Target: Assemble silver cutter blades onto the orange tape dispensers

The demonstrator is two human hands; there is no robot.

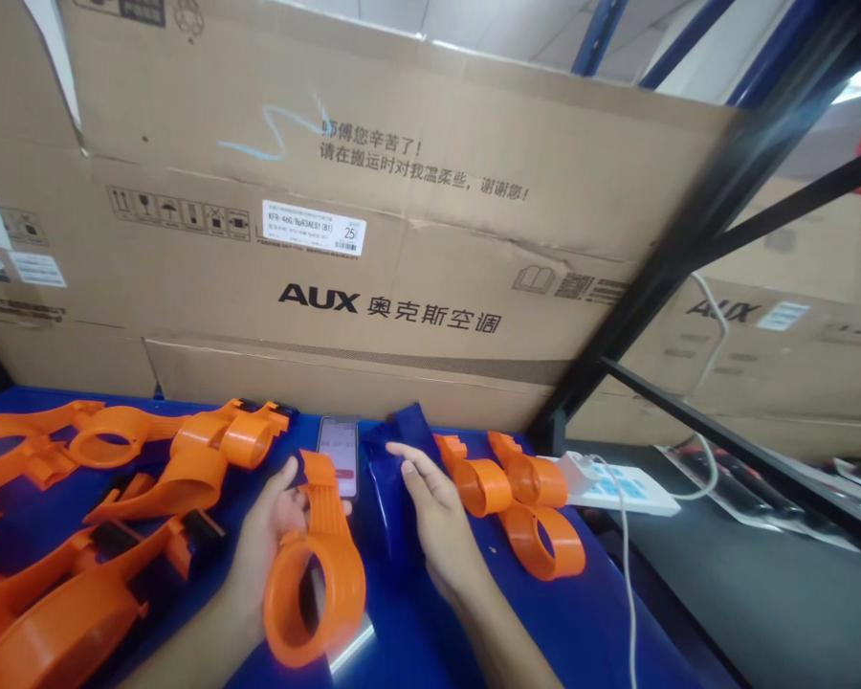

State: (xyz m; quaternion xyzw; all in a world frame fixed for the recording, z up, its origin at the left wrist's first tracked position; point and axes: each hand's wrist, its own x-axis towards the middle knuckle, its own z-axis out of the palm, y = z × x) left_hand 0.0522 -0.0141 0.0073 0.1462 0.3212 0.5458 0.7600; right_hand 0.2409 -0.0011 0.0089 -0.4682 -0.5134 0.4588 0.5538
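Cardboard backs the blue worktop; orange dispensers lie at both sides, likely for easy reach. Between them, the left hand grips one orange dispenser by its handle, leaving its ring exposed; the right hand seemingly pinches a blue plastic bag, perhaps to steady it. A phone lies behind.

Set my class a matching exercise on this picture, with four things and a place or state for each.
Things:
1. Orange plastic ring-ended tool, centre
2. Flat rectangular phone
3. White rectangular power strip
4. Large brown cardboard panel

Places or states:
A. White plug at its left end
B. Printed with black AUX lettering
C. Held in the left hand
D. Screen lit

Pairs: 1-C, 2-D, 3-A, 4-B
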